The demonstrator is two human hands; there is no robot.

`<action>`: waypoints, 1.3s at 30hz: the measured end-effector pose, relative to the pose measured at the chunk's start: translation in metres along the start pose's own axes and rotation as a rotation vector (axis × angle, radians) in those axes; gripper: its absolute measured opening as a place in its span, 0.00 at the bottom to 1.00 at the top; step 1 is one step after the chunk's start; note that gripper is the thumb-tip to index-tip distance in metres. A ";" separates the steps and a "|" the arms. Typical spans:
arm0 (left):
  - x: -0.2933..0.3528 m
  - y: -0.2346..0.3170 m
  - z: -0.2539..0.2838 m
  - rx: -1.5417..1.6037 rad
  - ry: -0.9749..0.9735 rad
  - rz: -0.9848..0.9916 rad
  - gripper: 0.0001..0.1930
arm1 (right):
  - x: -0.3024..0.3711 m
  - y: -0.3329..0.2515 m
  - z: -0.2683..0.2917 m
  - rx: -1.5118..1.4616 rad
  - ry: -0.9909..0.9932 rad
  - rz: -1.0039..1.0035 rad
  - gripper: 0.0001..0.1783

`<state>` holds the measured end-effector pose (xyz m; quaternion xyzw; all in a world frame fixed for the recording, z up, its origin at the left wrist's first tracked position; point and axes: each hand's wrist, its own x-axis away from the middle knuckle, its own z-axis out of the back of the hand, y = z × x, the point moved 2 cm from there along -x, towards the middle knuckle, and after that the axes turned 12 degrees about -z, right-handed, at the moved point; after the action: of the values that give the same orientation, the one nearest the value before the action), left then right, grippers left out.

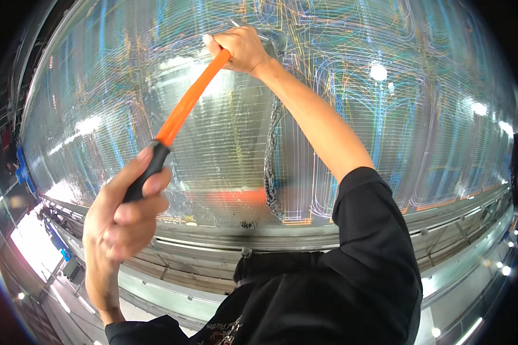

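My left hand is wrapped round the black grip of a long orange-shafted tool, low on the left. The shaft slants up and to the right from there. Around its far end my right hand is closed, with that arm stretched out across the broad shiny surface. Thin metal edges show beside the right hand, but the tool's head is mostly hidden, so its kind cannot be told. Beneath the tool the surface looks wet or glossy, with fine parallel lines. My left fingers are slightly blurred.
A dark, crumpled, rope-like strip runs along the surface below the right hand. Coloured curving lines cover much of the surface. A metal rail borders its near edge, close to my body. Blue equipment stands far left.
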<state>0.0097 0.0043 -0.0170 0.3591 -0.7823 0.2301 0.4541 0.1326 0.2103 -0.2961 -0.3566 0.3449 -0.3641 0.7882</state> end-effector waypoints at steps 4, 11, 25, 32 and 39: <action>0.044 -0.061 0.049 -0.157 0.135 0.012 0.21 | 0.084 -0.057 -0.034 -0.094 -0.206 -0.055 0.15; 0.146 -0.237 0.199 -0.194 0.177 0.087 0.22 | 0.300 -0.201 -0.071 0.029 -0.304 0.002 0.21; 0.165 -0.394 0.267 -0.758 0.442 0.146 0.30 | 0.501 -0.242 -0.015 0.073 -0.105 -0.017 0.18; 0.154 -0.268 0.182 -0.551 0.213 0.267 0.24 | 0.387 -0.215 -0.033 -0.046 0.052 0.047 0.16; 0.125 -0.127 0.063 -0.577 0.377 0.315 0.23 | 0.253 -0.154 -0.052 -0.097 0.270 -0.010 0.19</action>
<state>0.0321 -0.1637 0.0661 0.0430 -0.7634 0.1294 0.6314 0.1658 -0.0879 -0.2693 -0.3438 0.4633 -0.3956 0.7146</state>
